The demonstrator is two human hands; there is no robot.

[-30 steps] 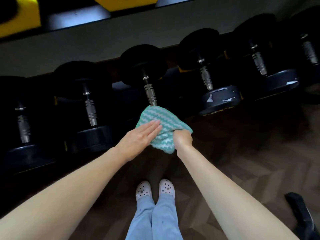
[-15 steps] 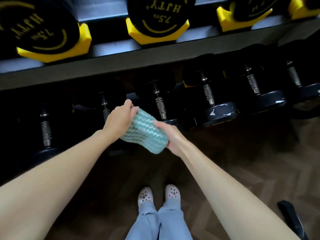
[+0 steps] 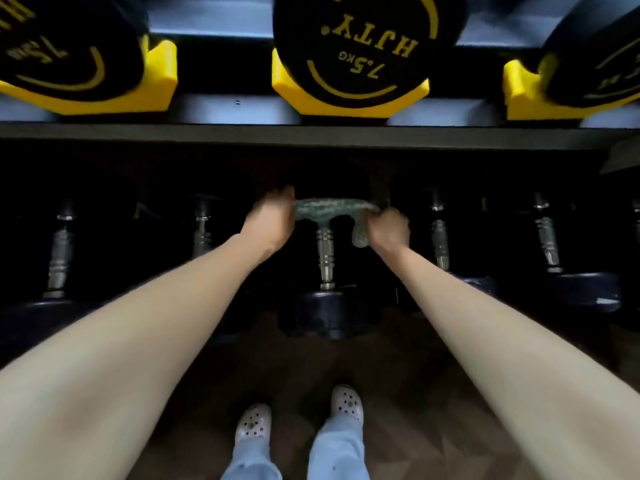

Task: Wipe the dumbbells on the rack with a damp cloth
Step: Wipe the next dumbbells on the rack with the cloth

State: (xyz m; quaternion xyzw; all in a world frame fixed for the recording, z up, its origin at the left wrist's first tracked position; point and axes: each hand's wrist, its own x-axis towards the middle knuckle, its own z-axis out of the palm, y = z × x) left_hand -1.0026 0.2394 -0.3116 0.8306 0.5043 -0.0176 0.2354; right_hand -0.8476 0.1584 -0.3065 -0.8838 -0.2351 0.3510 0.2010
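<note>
A green-and-white striped cloth (image 3: 331,210) is stretched between my two hands across the far end of a dumbbell's steel handle (image 3: 325,256) on the dark lower shelf. My left hand (image 3: 272,221) grips the cloth's left end and my right hand (image 3: 388,228) grips its right end, where a loose corner hangs down. The black near head of that dumbbell (image 3: 320,315) faces me. Its far head is hidden in shadow behind the cloth.
Neighbouring dumbbell handles (image 3: 439,237) stand close on both sides. The upper shelf's grey edge (image 3: 311,135) overhangs just above my hands and carries 7.5 kg dumbbells (image 3: 353,46) in yellow cradles. My feet (image 3: 346,405) are on dark wood flooring below.
Both hands have gone forward under the upper shelf and apart, pulling the bunched cloth out flat over the dumbbell handle. The view has tilted up toward the rack.
</note>
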